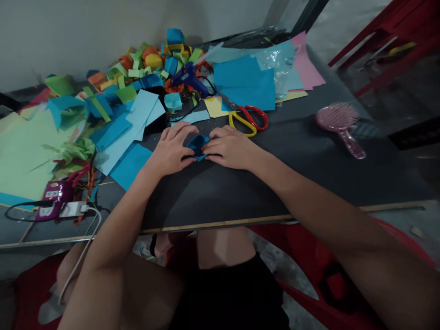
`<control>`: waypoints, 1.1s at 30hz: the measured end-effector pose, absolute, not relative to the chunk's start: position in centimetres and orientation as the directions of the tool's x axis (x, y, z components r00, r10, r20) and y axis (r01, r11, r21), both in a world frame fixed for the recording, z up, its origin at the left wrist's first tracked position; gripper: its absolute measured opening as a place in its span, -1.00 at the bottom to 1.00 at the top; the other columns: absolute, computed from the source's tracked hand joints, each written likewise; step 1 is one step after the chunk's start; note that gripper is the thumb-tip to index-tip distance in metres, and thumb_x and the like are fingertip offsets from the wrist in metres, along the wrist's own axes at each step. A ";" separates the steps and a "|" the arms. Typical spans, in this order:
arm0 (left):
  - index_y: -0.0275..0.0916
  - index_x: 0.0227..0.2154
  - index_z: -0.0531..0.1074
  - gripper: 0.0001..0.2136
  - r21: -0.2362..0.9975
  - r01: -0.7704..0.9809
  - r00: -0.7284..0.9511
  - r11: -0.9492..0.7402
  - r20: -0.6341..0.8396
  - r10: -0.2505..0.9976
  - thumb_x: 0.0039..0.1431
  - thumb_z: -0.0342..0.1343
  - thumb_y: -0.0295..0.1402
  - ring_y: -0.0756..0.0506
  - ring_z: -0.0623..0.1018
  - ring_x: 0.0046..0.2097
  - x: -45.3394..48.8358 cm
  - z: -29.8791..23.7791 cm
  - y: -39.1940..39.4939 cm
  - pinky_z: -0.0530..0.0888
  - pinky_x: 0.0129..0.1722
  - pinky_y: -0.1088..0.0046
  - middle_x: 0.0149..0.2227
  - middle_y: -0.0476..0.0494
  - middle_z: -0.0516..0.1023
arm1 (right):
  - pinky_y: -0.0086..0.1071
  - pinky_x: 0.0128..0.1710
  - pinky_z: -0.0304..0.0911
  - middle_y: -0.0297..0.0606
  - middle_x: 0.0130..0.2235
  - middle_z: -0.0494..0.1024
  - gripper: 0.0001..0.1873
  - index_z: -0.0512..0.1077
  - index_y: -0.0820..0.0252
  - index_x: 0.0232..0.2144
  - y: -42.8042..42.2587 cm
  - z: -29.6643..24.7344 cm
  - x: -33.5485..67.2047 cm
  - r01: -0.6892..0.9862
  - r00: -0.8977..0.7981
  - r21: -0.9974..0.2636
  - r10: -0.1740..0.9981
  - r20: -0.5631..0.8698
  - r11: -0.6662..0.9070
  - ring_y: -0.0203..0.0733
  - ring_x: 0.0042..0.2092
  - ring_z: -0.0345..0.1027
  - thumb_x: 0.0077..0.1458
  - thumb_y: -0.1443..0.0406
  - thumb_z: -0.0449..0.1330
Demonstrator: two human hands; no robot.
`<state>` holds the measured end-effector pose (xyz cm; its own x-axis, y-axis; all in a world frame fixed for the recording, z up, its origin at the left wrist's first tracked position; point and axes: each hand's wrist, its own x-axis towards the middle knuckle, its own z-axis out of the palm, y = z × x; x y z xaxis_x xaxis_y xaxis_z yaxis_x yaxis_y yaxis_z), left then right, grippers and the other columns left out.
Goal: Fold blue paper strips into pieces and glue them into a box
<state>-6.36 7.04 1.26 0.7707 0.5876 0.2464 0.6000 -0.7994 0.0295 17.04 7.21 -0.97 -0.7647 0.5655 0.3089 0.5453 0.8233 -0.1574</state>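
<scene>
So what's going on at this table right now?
A person sits at a dark table with both hands on a small folded blue paper. The left hand and right hand pinch it from either side against the tabletop. Just behind it lie scissors, a glue gun and a pile of coloured paper scraps. A pink hairbrush lies off to the right.

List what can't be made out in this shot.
1. Head view, folded blue paper: mostly covered by the left hand and right hand; shape unclear.
2. Head view, purple device: label too small to read.
3. Head view, red furniture: cut off by the top-right edge, blurred.
</scene>
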 end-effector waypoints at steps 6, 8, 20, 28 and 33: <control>-0.20 -0.31 0.60 -0.87 -0.009 0.570 0.796 -0.821 0.252 0.550 0.16 0.19 -0.30 -0.40 0.25 0.27 -5.8 1.1 6.6 0.26 0.16 -0.06 0.24 -0.28 0.30 | -0.03 0.00 0.17 -0.10 -0.01 0.54 -0.74 0.60 0.13 -0.19 7.1 -1.5 16.6 0.545 -0.748 -0.170 0.567 0.344 0.821 0.07 0.09 0.21 0.17 0.32 0.12; -0.21 -0.29 0.58 -0.86 -0.017 0.599 0.773 -0.800 0.272 0.573 0.18 0.18 -0.29 -0.40 0.24 0.28 -5.8 0.8 6.5 0.29 0.14 -0.04 0.24 -0.32 0.29 | 0.03 0.09 0.15 -0.05 0.11 0.43 -0.73 0.60 0.16 -0.22 7.0 -1.5 16.5 0.556 -0.723 -0.172 0.575 0.384 0.813 0.13 0.17 0.14 0.15 0.36 0.10; -0.07 -0.31 0.47 -0.88 0.000 0.677 0.658 -0.736 0.448 0.605 0.27 0.03 -0.33 -0.20 0.46 0.11 -5.9 -0.2 5.8 0.39 0.05 0.16 -0.03 -0.13 0.55 | -0.34 -0.46 0.36 -0.18 -0.27 0.54 -0.55 0.42 0.17 -0.12 7.0 -2.3 15.7 0.194 -0.236 -0.970 0.967 0.097 0.144 -0.18 -0.34 0.44 0.09 -0.01 0.17; -0.15 0.06 0.16 -0.51 0.418 0.687 0.370 -0.594 0.502 0.781 0.18 0.15 -0.07 -0.25 0.44 0.11 -4.1 -0.6 4.9 0.48 -0.05 0.20 0.16 -0.39 0.26 | -0.40 -0.54 0.26 -0.37 -0.55 0.37 -0.77 0.45 0.21 -0.45 6.8 -2.0 15.0 0.240 -0.257 -0.967 0.966 0.026 0.090 -0.33 -0.55 0.25 0.08 0.18 0.11; -0.15 0.08 0.14 -0.63 0.684 0.576 0.267 -0.448 0.361 0.894 0.28 0.02 -0.19 -0.01 0.56 -0.24 -3.4 -1.3 5.0 0.48 -0.37 0.50 -0.02 -0.22 0.49 | -0.34 -0.47 0.28 -0.31 -0.52 0.46 -0.78 0.52 0.21 -0.37 6.4 -1.3 15.4 0.416 -0.247 -0.889 0.965 0.094 0.193 -0.27 -0.52 0.32 0.09 0.26 0.10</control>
